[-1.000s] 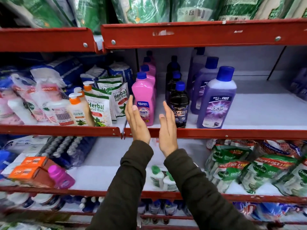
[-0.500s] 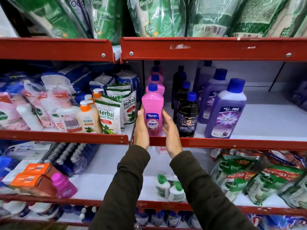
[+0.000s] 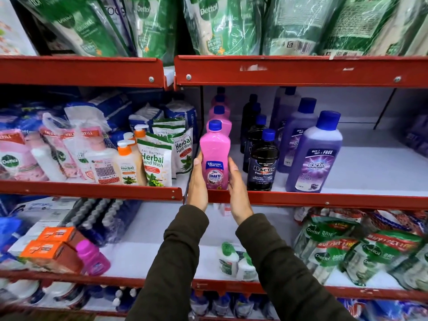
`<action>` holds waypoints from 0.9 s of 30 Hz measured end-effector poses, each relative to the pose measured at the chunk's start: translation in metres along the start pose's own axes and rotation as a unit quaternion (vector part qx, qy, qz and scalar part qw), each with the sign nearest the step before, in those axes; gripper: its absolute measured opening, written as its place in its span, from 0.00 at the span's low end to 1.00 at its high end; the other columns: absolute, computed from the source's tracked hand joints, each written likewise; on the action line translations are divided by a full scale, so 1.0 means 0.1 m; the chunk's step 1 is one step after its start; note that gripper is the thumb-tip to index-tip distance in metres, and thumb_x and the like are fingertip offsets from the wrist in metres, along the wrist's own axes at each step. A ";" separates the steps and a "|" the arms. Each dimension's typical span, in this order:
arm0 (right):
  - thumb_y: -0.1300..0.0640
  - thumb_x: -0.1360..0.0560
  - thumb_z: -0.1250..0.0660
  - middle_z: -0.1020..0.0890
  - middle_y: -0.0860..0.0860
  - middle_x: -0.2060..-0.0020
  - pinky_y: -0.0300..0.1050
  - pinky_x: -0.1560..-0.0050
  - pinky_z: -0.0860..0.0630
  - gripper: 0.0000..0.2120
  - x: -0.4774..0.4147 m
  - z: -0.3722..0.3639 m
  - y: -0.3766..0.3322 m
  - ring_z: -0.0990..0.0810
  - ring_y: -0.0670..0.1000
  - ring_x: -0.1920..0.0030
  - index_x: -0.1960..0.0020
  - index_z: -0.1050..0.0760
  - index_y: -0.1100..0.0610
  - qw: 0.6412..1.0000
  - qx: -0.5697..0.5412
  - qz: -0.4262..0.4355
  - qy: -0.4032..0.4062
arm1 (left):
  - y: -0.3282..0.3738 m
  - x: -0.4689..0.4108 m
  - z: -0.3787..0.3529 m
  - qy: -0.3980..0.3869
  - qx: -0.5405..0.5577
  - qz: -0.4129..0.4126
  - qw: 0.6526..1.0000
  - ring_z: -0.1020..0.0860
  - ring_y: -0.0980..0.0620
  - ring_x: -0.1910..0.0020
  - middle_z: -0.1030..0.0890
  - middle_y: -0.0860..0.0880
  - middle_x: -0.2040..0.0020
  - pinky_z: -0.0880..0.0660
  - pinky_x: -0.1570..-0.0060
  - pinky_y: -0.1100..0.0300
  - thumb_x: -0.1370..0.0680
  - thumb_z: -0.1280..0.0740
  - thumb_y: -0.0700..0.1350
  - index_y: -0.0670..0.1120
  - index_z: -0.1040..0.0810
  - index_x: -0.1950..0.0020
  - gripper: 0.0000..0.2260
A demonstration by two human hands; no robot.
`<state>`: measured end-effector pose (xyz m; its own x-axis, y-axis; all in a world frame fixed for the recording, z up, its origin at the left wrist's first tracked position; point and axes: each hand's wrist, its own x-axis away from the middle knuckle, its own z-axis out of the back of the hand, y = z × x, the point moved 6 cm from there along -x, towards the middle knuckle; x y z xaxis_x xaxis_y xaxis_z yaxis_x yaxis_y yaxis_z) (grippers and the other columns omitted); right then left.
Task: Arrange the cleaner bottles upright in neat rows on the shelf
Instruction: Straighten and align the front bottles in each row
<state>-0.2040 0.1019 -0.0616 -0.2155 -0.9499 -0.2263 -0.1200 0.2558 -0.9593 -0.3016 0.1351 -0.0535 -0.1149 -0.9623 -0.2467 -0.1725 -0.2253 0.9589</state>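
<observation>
A pink Shakti cleaner bottle (image 3: 215, 156) with a blue cap stands upright at the front of the red-edged shelf (image 3: 324, 200). My left hand (image 3: 196, 181) presses its left side and my right hand (image 3: 237, 188) its right side, so both hold it. More pink bottles (image 3: 220, 114) line up behind it. To its right stands a row of black Bactin bottles (image 3: 262, 163), then a row of purple Bactin bottles (image 3: 313, 156).
Herbal hand wash pouches (image 3: 155, 163) and pump bottles (image 3: 126, 165) fill the shelf section to the left. Green Dettol refill packs (image 3: 220, 24) hang over the shelf above. The white shelf floor (image 3: 375, 167) right of the purple bottles is bare. Lower shelves hold pouches and boxes.
My hands, held apart in front of the shelf a second ago, have closed in on both sides of the front pink bottle. The camera has moved closer.
</observation>
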 end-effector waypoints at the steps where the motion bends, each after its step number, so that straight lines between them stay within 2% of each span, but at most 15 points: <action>1: 0.46 0.16 0.51 0.24 0.48 0.31 0.25 0.48 0.25 0.23 0.01 0.01 -0.01 0.24 0.38 0.36 0.23 0.37 0.48 1.000 0.000 -0.001 -0.003 | 0.01 0.00 0.00 0.000 0.002 0.001 1.000 0.20 0.68 0.44 0.21 0.57 0.37 0.22 0.51 0.73 0.16 0.56 0.58 0.56 0.36 0.23 0.24; 2: 0.45 0.16 0.51 0.25 0.48 0.31 0.24 0.48 0.26 0.23 0.02 0.01 -0.01 0.25 0.38 0.36 0.23 0.37 0.47 1.000 0.002 0.000 -0.007 | 0.02 0.01 0.00 0.002 0.004 0.003 1.000 0.20 0.69 0.44 0.21 0.57 0.37 0.21 0.49 0.72 0.16 0.55 0.58 0.56 0.36 0.23 0.24; 4: 0.43 0.17 0.52 0.27 0.44 0.32 0.23 0.47 0.27 0.23 0.05 0.03 -0.03 0.27 0.38 0.34 0.24 0.38 0.44 1.000 0.014 0.005 -0.005 | 0.04 0.05 -0.03 0.009 0.004 0.000 1.000 0.22 0.63 0.38 0.23 0.52 0.32 0.21 0.37 0.59 0.16 0.55 0.59 0.56 0.38 0.22 0.24; 6: 0.41 0.19 0.50 0.28 0.42 0.31 0.31 0.39 0.29 0.23 0.12 0.11 -0.03 0.28 0.40 0.32 0.26 0.36 0.43 0.999 0.016 0.032 0.036 | 0.07 0.11 -0.06 0.042 -0.017 -0.022 0.999 0.28 0.54 0.28 0.29 0.49 0.25 0.29 0.28 0.46 0.18 0.54 0.61 0.56 0.40 0.21 0.26; 7: 0.42 0.20 0.49 0.27 0.42 0.31 0.37 0.35 0.29 0.22 0.17 0.19 -0.04 0.28 0.41 0.32 0.29 0.32 0.42 0.996 0.013 0.052 0.075 | 0.08 0.16 -0.07 0.078 -0.044 -0.038 0.995 0.32 0.52 0.25 0.32 0.50 0.24 0.33 0.26 0.44 0.19 0.54 0.62 0.56 0.39 0.22 0.27; 9: 0.45 0.21 0.48 0.23 0.43 0.36 0.47 0.32 0.28 0.18 0.29 0.39 -0.06 0.26 0.44 0.34 0.35 0.27 0.41 0.980 0.020 0.108 0.166 | 0.10 0.27 -0.07 0.165 -0.079 -0.077 0.980 0.34 0.57 0.27 0.31 0.53 0.26 0.34 0.26 0.47 0.19 0.52 0.61 0.56 0.34 0.25 0.25; 11: 0.48 0.20 0.47 0.23 0.43 0.40 0.51 0.30 0.30 0.15 0.36 0.61 -0.09 0.26 0.46 0.35 0.39 0.26 0.40 0.959 0.041 0.152 0.238 | 0.12 0.37 -0.14 0.208 -0.082 -0.120 0.967 0.32 0.65 0.34 0.27 0.54 0.33 0.32 0.29 0.53 0.18 0.51 0.56 0.55 0.28 0.30 0.21; 13: 0.49 0.20 0.47 0.25 0.38 0.42 0.48 0.29 0.33 0.14 0.36 0.82 -0.11 0.28 0.45 0.34 0.39 0.27 0.38 0.944 0.049 0.161 0.282 | 0.13 0.42 -0.32 0.177 -0.063 -0.142 0.972 0.29 0.63 0.36 0.25 0.52 0.36 0.31 0.31 0.54 0.17 0.50 0.52 0.54 0.26 0.33 0.18; 15: 0.46 0.21 0.47 0.28 0.36 0.39 0.40 0.30 0.37 0.16 0.29 0.99 -0.11 0.31 0.40 0.32 0.36 0.29 0.39 0.945 0.042 0.140 0.291 | 0.11 0.43 -0.58 0.096 -0.044 -0.123 0.987 0.27 0.55 0.32 0.24 0.50 0.33 0.30 0.30 0.53 0.18 0.50 0.53 0.53 0.28 0.31 0.19; 16: 0.45 0.21 0.47 0.29 0.38 0.35 0.39 0.29 0.39 0.19 0.25 1.05 -0.10 0.33 0.39 0.31 0.32 0.30 0.41 0.950 0.039 0.125 0.284 | 0.07 0.42 -0.71 0.056 -0.044 -0.102 0.992 0.29 0.54 0.29 0.26 0.51 0.29 0.32 0.28 0.53 0.18 0.51 0.54 0.53 0.29 0.28 0.21; 19: 0.44 0.22 0.48 0.32 0.48 0.25 0.51 0.21 0.43 0.28 0.10 1.14 -0.05 0.36 0.45 0.24 0.24 0.36 0.51 0.969 0.027 0.073 0.233 | -0.07 0.36 -1.01 -0.031 -0.037 -0.027 0.998 0.39 0.57 0.22 0.37 0.59 0.23 0.44 0.21 0.56 0.16 0.53 0.53 0.53 0.39 0.22 0.22; 22: 0.45 0.23 0.48 0.31 0.50 0.25 0.53 0.21 0.42 0.30 0.05 1.10 -0.03 0.35 0.47 0.24 0.23 0.37 0.55 0.982 0.005 0.046 0.181 | -0.16 0.28 -1.13 -0.053 -0.006 0.017 0.998 0.41 0.55 0.20 0.39 0.53 0.20 0.46 0.19 0.52 0.15 0.53 0.52 0.51 0.43 0.19 0.23; 27: 0.44 0.23 0.46 0.32 0.48 0.25 0.52 0.21 0.41 0.29 0.08 1.11 -0.01 0.34 0.44 0.25 0.23 0.38 0.51 0.988 0.016 0.043 0.146 | -0.19 0.23 -1.13 -0.027 0.032 0.013 0.999 0.39 0.53 0.21 0.37 0.50 0.20 0.44 0.20 0.49 0.16 0.52 0.54 0.49 0.42 0.20 0.24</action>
<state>-0.0982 0.0745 -0.0807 -0.4942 -0.8314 -0.2541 -0.0593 0.3239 -0.9442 -0.1901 0.0995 -0.0616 -0.1730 -0.9574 -0.2312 -0.2305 -0.1888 0.9546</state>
